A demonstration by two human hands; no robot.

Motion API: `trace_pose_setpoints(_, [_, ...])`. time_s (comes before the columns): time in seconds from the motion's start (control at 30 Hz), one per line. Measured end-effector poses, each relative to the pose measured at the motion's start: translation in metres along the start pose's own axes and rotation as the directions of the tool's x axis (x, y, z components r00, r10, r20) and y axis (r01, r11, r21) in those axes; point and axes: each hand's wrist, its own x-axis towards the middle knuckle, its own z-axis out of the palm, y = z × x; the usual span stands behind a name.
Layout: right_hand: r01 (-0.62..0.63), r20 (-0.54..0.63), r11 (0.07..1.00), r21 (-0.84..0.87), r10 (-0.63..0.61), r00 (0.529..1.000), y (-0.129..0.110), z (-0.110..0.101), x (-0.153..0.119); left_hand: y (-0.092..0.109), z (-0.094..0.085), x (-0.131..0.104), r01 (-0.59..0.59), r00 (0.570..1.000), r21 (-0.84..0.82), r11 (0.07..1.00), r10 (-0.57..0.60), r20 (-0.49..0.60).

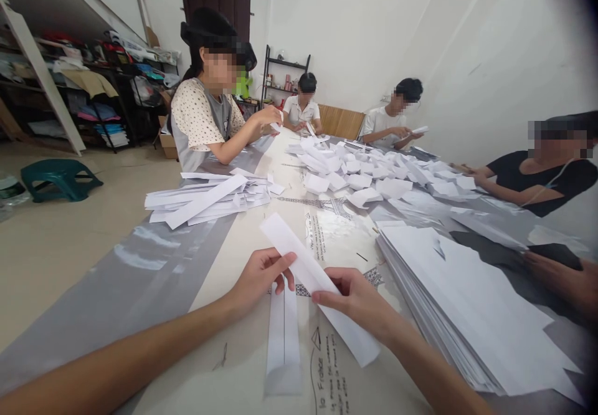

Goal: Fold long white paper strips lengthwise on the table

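A long folded white paper strip (308,259) slants across in front of me, raised a little over the table. My left hand (267,273) pinches its left edge between thumb and fingers. Lower down on the right, my right hand (355,295) grips the same strip, thumb on top and fingers behind. Under my left hand lies a second folded strip (283,346) with a seam down its middle; its upper end is partly covered by my fingers. Right of my hands is a thick stack of white paper sheets (467,296).
Several flat paper strips (210,200) are piled at the left. Many small folded paper pieces (369,169) spread over the table's middle. Several people sit around the table, one person (210,97) at the left holding paper. A green stool (60,175) stands on the floor.
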Motion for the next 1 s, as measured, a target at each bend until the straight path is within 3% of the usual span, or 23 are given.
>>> trace_pose_setpoints(0.13, [-0.031,-0.001,1.000,0.001,0.031,1.000,0.001,-0.003,0.001,0.000,-0.011,0.007,-0.051,0.983,0.036,0.998,0.057,-0.175])
trace_pose_setpoints(0.23, [-0.044,-0.019,0.999,-0.008,0.043,0.999,0.002,-0.004,0.002,0.003,-0.019,0.013,-0.075,0.965,0.079,0.994,0.092,-0.247])
trace_pose_setpoints(1.0, [-0.033,-0.032,0.995,-0.089,0.030,0.999,0.011,-0.006,0.010,-0.003,-0.023,0.016,-0.094,0.955,0.007,0.996,0.092,-0.283])
